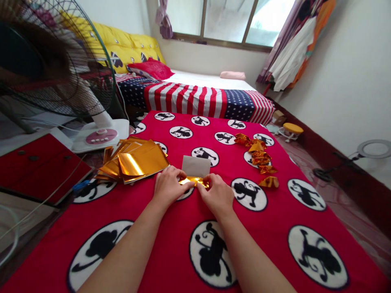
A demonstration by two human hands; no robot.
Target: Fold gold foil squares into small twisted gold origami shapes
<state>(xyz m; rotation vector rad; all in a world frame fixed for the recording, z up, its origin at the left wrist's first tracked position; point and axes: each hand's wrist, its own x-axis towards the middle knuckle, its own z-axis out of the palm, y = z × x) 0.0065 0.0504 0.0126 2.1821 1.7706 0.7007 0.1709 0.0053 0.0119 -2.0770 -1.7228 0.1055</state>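
A sheet of gold foil paper [196, 166] lies in front of me, its grey-white back facing up. Its near edge is rolled or folded over, showing a shiny gold strip. My left hand [170, 183] pinches the left end of that strip between thumb and fingers. At the right end, my right hand [217, 193] grips the same strip with its thumb and fingers closed. To the left sits a loose stack of gold foil paper sheets [143, 159]. On the right, several folded gold paper pieces [259, 156] form a rough row.
A red cloth [171, 260] with black monkey figures in white circles covers the table. At the left stands a fan [102, 136] beside a red-topped box [42, 167]. Behind the table is a bed [195, 97]; a yellow stool [292, 128] stands at the right.
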